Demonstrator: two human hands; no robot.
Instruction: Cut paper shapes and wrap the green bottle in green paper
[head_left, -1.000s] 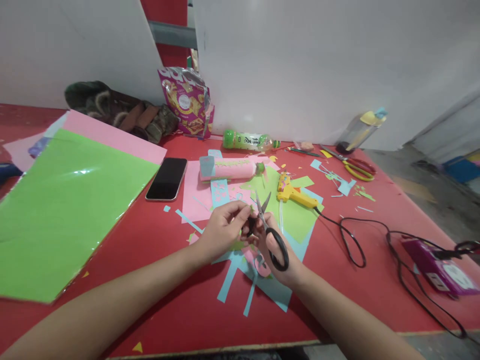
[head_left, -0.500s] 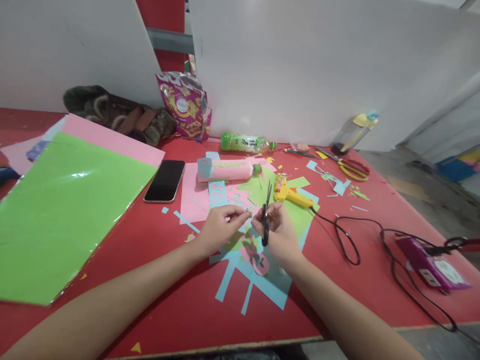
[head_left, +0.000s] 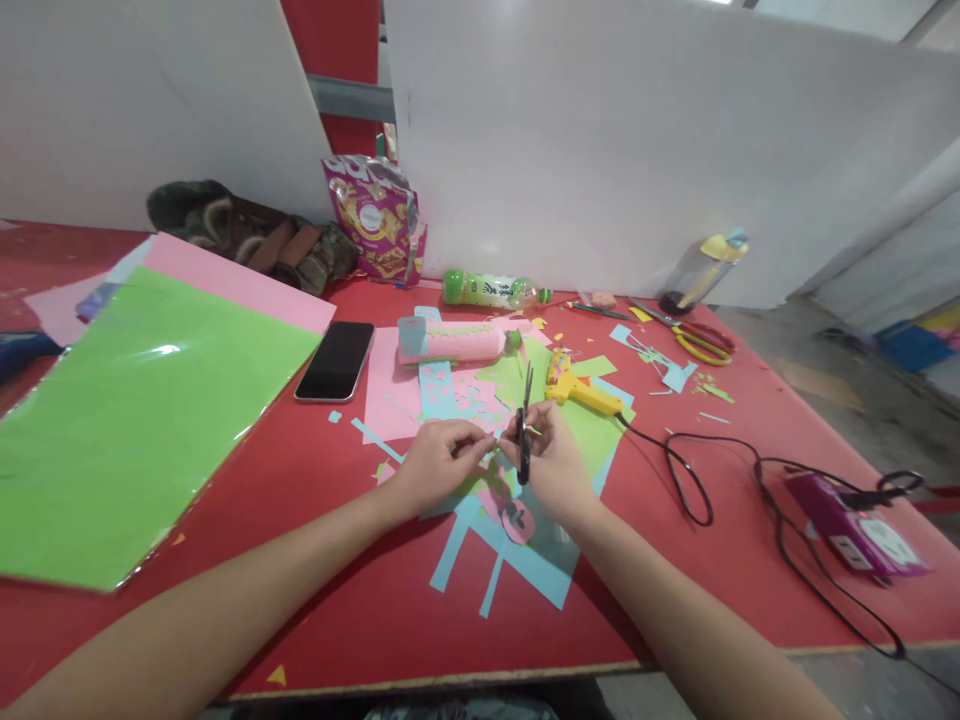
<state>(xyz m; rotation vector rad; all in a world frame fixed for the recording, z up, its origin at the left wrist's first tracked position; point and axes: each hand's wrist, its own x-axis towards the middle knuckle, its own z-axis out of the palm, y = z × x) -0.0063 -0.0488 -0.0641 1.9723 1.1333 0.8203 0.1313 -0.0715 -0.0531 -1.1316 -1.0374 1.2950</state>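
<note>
My right hand (head_left: 553, 462) grips black-handled scissors (head_left: 524, 428), blades pointing up and away, nearly closed. My left hand (head_left: 436, 462) pinches a tiny paper scrap (head_left: 491, 437) beside the blades; what it is cannot be made out. Both hands hover over cut blue paper (head_left: 517, 560), a pink cut-out (head_left: 517, 520) and green paper (head_left: 585, 425) on the red table (head_left: 315, 530).
A black phone (head_left: 335, 360), large green sheet (head_left: 127, 400) over pink sheets, pink paper roll (head_left: 457, 342), yellow glue gun (head_left: 581, 390) with black cord (head_left: 750, 480), purple power strip (head_left: 855, 525), green bottle (head_left: 491, 290), snack bag (head_left: 375, 218), red-yellow scissors (head_left: 701, 340), tilted water bottle (head_left: 701, 270).
The scissors turned from flat with open blades to upright with blades nearly closed. Both hands drew slightly together; the view shifted a little.
</note>
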